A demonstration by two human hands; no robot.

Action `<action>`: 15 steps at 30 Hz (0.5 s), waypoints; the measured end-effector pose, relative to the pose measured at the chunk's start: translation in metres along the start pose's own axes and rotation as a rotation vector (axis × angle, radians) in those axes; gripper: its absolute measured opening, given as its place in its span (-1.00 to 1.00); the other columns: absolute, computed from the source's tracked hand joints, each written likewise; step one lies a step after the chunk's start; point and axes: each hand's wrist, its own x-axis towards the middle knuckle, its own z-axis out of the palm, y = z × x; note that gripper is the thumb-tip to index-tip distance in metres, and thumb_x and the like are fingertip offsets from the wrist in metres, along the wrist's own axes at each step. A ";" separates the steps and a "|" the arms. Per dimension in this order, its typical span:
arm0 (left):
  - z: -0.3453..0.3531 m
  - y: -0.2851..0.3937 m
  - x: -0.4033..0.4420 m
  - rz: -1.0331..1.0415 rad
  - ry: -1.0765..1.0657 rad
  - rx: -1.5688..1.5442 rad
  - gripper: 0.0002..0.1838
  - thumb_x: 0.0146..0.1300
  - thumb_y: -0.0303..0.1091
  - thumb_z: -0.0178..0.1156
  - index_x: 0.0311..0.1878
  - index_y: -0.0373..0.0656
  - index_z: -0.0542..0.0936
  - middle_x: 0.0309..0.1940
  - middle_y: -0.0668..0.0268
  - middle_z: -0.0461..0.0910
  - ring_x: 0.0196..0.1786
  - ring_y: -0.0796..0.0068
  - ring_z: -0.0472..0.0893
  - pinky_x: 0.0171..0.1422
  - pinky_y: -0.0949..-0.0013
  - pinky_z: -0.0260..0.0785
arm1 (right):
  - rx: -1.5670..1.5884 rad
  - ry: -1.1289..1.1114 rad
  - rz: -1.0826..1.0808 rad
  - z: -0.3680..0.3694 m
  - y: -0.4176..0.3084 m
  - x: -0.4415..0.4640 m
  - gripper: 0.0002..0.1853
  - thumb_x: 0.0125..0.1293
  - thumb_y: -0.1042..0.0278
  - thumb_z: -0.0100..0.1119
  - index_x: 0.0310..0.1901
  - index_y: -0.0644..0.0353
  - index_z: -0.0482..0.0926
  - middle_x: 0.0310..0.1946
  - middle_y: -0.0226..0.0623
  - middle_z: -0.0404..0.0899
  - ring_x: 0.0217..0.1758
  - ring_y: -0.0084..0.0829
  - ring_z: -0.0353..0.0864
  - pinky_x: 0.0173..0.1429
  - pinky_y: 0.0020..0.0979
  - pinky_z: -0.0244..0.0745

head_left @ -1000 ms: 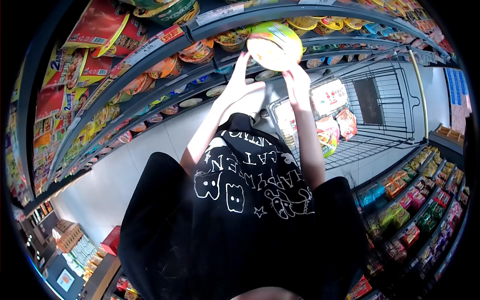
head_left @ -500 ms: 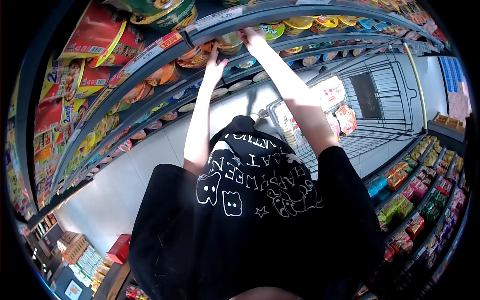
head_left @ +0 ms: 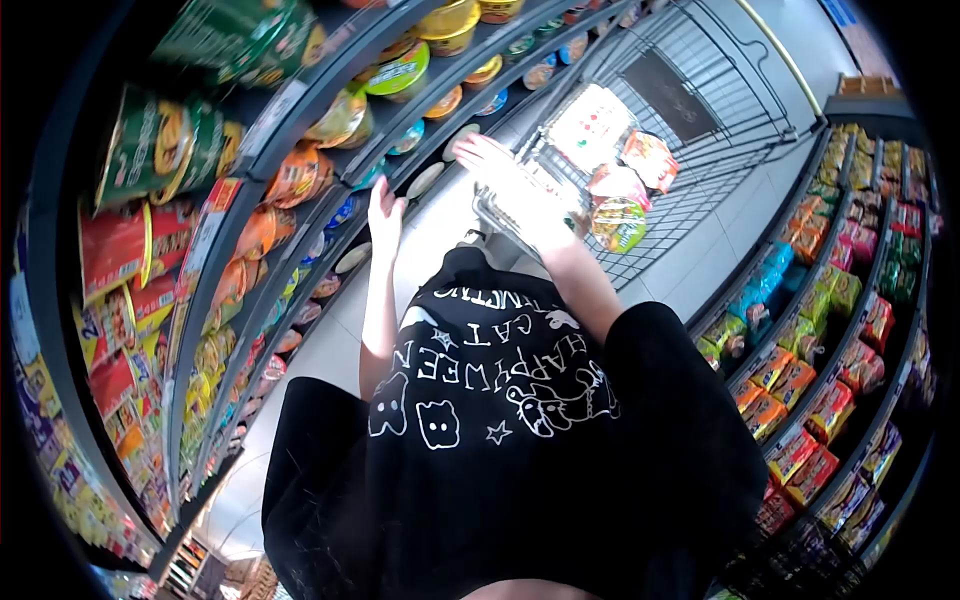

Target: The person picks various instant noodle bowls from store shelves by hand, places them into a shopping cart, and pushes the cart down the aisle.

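Observation:
My left hand [head_left: 385, 212] is raised beside the lower shelf, fingers apart and nothing in it. Blurred and brightly lit, my right hand [head_left: 485, 160] reaches over the near end of the shopping cart [head_left: 690, 205], fingers stretched out and holding nothing visible. Inside the cart, a noodle bowl with a green and yellow lid [head_left: 619, 224] lies near a pink pack [head_left: 615, 184], a red and white packet [head_left: 650, 162] and a white box with red print [head_left: 590, 125]. My right forearm partly hides the cart's near side.
Noodle bowls, including a green-lidded one [head_left: 398, 72] and orange ones [head_left: 298, 175], line the left shelves [head_left: 225, 215]. Packaged snacks fill the right shelves [head_left: 800, 330]. Light floor tiles [head_left: 345, 320] show between the shelving and my body.
Both hands have left the noodle bowl on the shelf. My right hand has come down toward the cart. The view has turned, and a green-lidded bowl now shows in the cart.

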 end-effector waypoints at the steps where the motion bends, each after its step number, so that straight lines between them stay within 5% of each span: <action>1: 0.005 -0.010 -0.014 -0.023 -0.059 -0.014 -0.48 0.06 -0.63 -0.04 0.17 -0.25 0.21 0.10 0.14 0.30 0.16 0.32 0.32 0.17 0.36 0.18 | -0.006 0.486 0.052 0.014 -0.027 -0.040 -0.61 0.24 0.32 -0.13 0.04 0.37 0.23 0.01 0.08 0.32 0.08 -0.11 0.36 0.16 -0.26 0.32; 2: 0.012 -0.012 -0.029 -0.111 -0.104 -0.077 -0.47 0.06 -0.65 -0.06 0.17 -0.25 0.22 0.09 0.12 0.31 0.15 0.32 0.32 0.16 0.36 0.19 | 0.002 0.767 0.167 -0.033 -0.034 -0.066 -0.57 0.18 0.32 -0.03 0.04 0.36 0.24 -0.02 -0.02 0.34 0.03 -0.21 0.40 0.11 -0.30 0.35; 4: 0.028 -0.001 -0.056 -0.277 -0.215 -0.088 -0.47 0.06 -0.67 -0.09 0.17 -0.25 0.22 0.05 0.10 0.34 0.14 0.32 0.34 0.15 0.37 0.21 | -0.749 1.421 0.244 -0.156 -0.026 -0.126 -0.59 -0.07 0.48 0.18 -0.13 0.33 0.32 -0.18 -0.12 0.43 -0.16 -0.28 0.46 -0.04 -0.39 0.36; 6: 0.046 0.006 -0.079 -0.371 -0.312 -0.020 -0.49 0.06 -0.66 -0.10 0.16 -0.24 0.23 -0.02 0.07 0.40 0.09 0.32 0.38 0.13 0.36 0.23 | -1.341 1.386 -0.093 -0.132 -0.074 -0.163 -0.62 -0.14 0.56 0.14 -0.20 0.31 0.32 -0.28 -0.06 0.43 -0.18 -0.19 0.44 -0.09 -0.34 0.33; 9: 0.071 0.000 -0.101 -0.308 -0.420 0.094 -0.53 0.08 -0.64 -0.10 0.13 -0.21 0.28 -0.05 0.07 0.43 0.01 0.33 0.43 0.10 0.38 0.27 | -1.973 1.246 -0.024 -0.139 -0.129 -0.191 -0.49 -0.17 0.54 0.21 -0.08 0.28 0.31 -0.11 -0.03 0.35 -0.07 -0.08 0.34 0.04 -0.24 0.26; 15: 0.129 0.020 -0.125 -0.305 -0.482 0.244 -0.58 0.14 -0.58 -0.06 0.11 -0.17 0.31 -0.09 0.12 0.46 -0.06 0.32 0.48 0.03 0.38 0.32 | -1.746 0.904 0.302 -0.211 -0.160 -0.213 -0.37 -0.29 0.46 0.38 -0.07 0.28 0.33 -0.07 -0.04 0.33 -0.09 -0.09 0.39 0.02 -0.26 0.33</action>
